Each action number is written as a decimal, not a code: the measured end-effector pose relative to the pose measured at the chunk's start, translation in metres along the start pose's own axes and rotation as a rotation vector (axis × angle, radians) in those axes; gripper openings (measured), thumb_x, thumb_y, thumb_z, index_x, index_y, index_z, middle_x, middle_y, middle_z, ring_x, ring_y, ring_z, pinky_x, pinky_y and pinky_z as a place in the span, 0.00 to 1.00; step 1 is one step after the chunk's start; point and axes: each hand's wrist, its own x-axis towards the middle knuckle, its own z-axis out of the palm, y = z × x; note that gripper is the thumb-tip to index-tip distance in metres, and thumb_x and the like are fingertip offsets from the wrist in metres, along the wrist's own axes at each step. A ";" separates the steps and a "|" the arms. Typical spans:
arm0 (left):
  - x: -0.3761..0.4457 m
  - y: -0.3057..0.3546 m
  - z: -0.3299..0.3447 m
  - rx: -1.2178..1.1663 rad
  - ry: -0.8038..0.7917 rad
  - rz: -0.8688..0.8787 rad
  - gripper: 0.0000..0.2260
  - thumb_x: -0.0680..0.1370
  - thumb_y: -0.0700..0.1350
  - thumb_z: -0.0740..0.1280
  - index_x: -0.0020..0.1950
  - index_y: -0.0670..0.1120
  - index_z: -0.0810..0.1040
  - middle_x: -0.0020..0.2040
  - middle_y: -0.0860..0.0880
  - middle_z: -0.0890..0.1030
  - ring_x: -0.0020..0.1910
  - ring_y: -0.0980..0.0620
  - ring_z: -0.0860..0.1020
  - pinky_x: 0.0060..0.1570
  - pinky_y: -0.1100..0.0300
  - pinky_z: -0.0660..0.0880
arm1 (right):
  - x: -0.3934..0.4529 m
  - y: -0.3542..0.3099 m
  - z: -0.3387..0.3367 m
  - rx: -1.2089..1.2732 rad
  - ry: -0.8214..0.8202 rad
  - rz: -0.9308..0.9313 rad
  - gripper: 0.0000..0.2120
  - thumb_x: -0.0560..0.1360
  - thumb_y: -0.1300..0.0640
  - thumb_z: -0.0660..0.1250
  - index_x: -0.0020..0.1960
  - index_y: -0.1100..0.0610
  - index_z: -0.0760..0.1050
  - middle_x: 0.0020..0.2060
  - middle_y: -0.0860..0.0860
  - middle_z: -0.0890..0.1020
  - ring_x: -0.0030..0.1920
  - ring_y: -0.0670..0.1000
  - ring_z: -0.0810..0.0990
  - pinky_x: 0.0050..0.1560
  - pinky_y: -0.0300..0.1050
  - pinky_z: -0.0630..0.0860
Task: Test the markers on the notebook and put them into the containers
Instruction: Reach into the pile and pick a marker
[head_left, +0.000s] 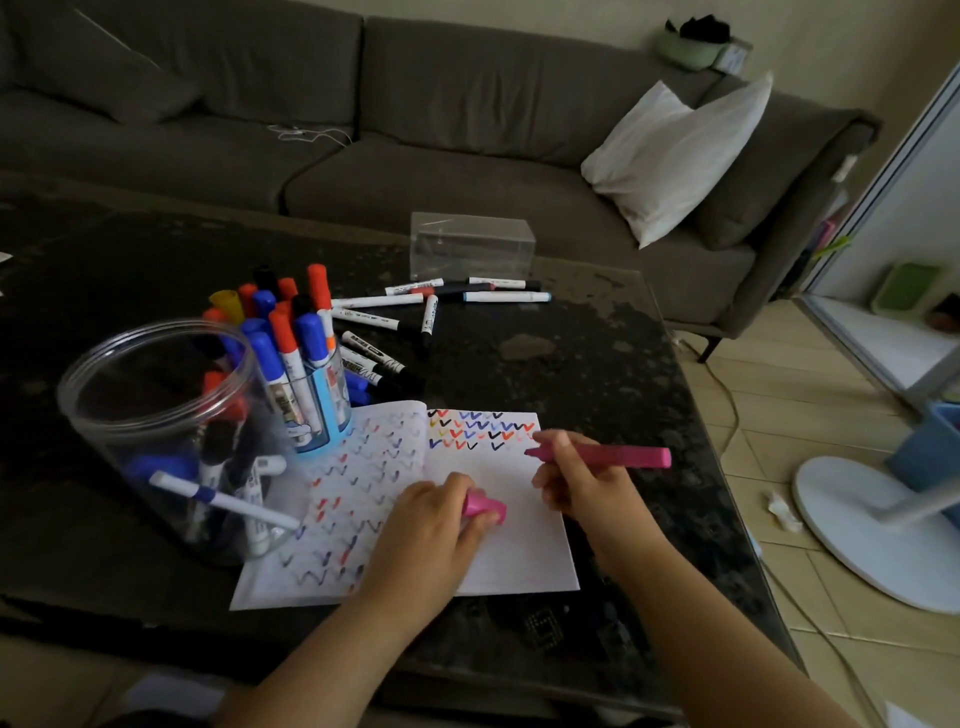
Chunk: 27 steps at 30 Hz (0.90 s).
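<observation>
Both forearms reach in from the near edge of the dark desk (597, 374) toward an open notebook (519, 551). The left hand (434, 525) rests on the notebook's middle fold, its fingers curled around a pink cap (485, 508) that pokes out toward the right hand. The right hand (576, 483), just to the right of the left and slightly farther out, grips a pink marker (608, 457) near its tip; the barrel lies almost level and sticks out to the right past the knuckles, while the tip sits at the page just beyond the fingers, beside rows of coloured check marks (478, 428) on the far part of the right-hand page. The left-hand page, beyond and left of the left hand, is covered with fainter zigzag marks.

Left of the left hand stands a clear round container (156, 415) with several markers lying inside it. Just beyond it, touching the far left corner of the notebook, a blue cup (324, 415) holds upright markers with red, blue, black and yellow caps. Farther out from both hands, loose white markers (415, 312) lie scattered on the desk, and behind them sits a clear rectangular box (471, 247). A grey sofa (415, 104) with a white pillow (675, 156) runs along the far side
</observation>
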 end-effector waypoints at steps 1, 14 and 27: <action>-0.001 -0.003 0.003 -0.015 0.013 0.001 0.13 0.78 0.57 0.58 0.58 0.52 0.67 0.55 0.54 0.76 0.51 0.60 0.70 0.46 0.73 0.66 | 0.007 0.000 0.001 -0.079 0.031 -0.043 0.10 0.78 0.48 0.61 0.48 0.49 0.79 0.33 0.48 0.81 0.31 0.41 0.77 0.36 0.33 0.75; 0.002 -0.016 0.015 0.005 0.104 0.076 0.09 0.73 0.49 0.70 0.49 0.48 0.74 0.45 0.52 0.82 0.44 0.51 0.77 0.41 0.62 0.70 | 0.054 0.026 0.011 -0.247 0.204 -0.178 0.10 0.74 0.58 0.70 0.40 0.63 0.72 0.35 0.56 0.79 0.29 0.39 0.75 0.29 0.32 0.70; 0.000 -0.012 0.014 -0.006 0.104 0.065 0.11 0.76 0.52 0.64 0.56 0.50 0.74 0.49 0.53 0.79 0.47 0.59 0.67 0.45 0.67 0.63 | 0.054 0.028 0.011 -0.302 0.177 -0.176 0.09 0.73 0.59 0.70 0.40 0.62 0.73 0.30 0.50 0.76 0.25 0.39 0.72 0.25 0.29 0.67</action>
